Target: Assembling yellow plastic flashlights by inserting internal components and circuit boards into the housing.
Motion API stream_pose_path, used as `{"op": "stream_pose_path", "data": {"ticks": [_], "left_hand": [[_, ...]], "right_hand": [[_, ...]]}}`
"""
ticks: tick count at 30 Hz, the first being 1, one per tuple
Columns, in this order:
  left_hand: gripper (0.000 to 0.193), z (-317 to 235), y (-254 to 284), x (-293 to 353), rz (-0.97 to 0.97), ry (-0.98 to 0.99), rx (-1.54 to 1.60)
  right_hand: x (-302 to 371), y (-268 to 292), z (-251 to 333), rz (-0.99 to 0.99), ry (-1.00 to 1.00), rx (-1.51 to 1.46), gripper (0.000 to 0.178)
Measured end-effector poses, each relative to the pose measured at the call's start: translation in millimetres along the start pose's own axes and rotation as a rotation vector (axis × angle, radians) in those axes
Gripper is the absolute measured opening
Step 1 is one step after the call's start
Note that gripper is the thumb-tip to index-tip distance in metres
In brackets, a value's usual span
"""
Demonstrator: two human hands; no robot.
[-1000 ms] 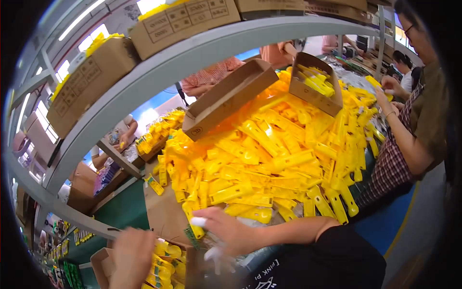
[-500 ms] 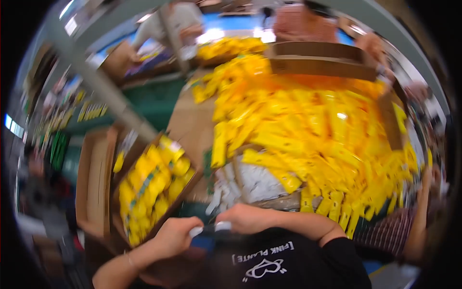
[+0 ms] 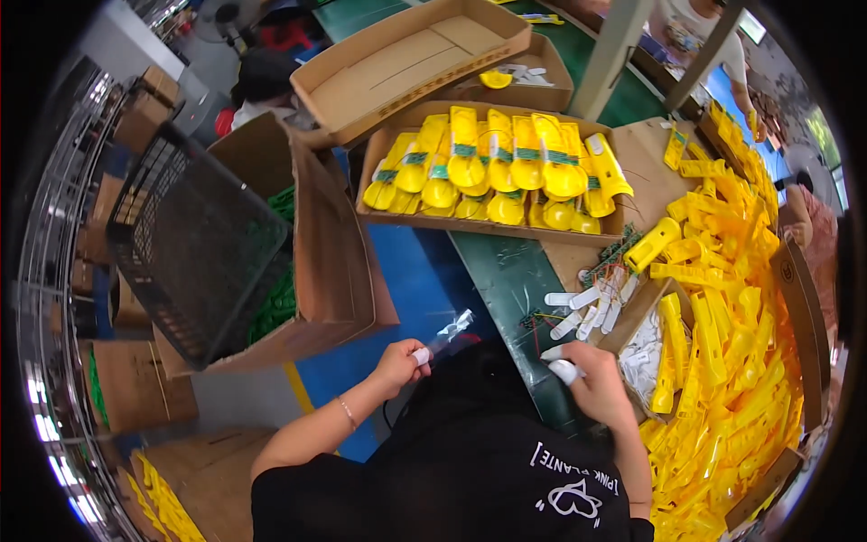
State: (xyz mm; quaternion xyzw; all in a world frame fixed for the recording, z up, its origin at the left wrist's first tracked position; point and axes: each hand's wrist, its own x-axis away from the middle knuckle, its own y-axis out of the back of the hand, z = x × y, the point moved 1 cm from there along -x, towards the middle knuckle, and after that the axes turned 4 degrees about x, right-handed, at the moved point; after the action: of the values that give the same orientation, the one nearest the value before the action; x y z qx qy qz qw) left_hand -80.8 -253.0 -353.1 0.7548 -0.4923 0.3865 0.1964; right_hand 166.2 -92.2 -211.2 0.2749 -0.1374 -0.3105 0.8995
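My left hand [image 3: 400, 365] is closed on a clear plastic strip [image 3: 454, 329], which sticks out from the fingers above the blue floor. A white covering shows at its fingertip. My right hand [image 3: 596, 384] is curled over the green table edge, white coverings on its fingertips. Whether anything small lies between those fingers is hidden. Just beyond it are loose white flat pieces [image 3: 591, 312] with thin coloured wires. Beside that hand stands a small carton [image 3: 623, 336] of white packets, with yellow plastic pieces [image 3: 670, 348] lying across it.
A cardboard tray [image 3: 506, 237] holds rows of yellow scoop-shaped pieces with green parts; an emptier tray [image 3: 406, 68] sits behind. At left, a black crate [image 3: 194, 244] leans on a large carton [image 3: 334, 235]. A big yellow heap [image 3: 722, 434] fills the right. Other people work beyond.
My view has swung left, bringing the carton and black crate in. My hands, close together before, are now well apart. The clear plastic strip now shows in my left hand.
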Motion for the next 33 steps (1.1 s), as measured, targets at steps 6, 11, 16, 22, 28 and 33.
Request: {"op": "stream_pose_path", "data": {"ticks": [6,11,16,22,28,33], "left_hand": [[0.011,33,24,-40,-0.051,-0.068,0.197],[0.012,38,40,-55,-0.067,-0.134,0.341],[0.015,71,56,-72,-0.073,-0.083,0.351],[0.015,95,62,-130,0.045,-0.053,0.478],[0.016,100,70,-189,-0.048,-0.022,0.467],[0.017,164,86,-228,-0.216,0.126,0.545]], "right_hand": [[38,19,92,-0.203,0.037,-0.685,0.026],[38,-8,173,-0.19,0.558,-0.82,0.029],[2,-62,178,0.165,0.549,-1.269,0.039],[-32,-87,202,0.218,0.267,-1.472,0.041],[-66,-93,199,0.253,0.084,-1.515,0.044],[-93,-117,136,0.241,0.435,-1.035,0.028]]}}
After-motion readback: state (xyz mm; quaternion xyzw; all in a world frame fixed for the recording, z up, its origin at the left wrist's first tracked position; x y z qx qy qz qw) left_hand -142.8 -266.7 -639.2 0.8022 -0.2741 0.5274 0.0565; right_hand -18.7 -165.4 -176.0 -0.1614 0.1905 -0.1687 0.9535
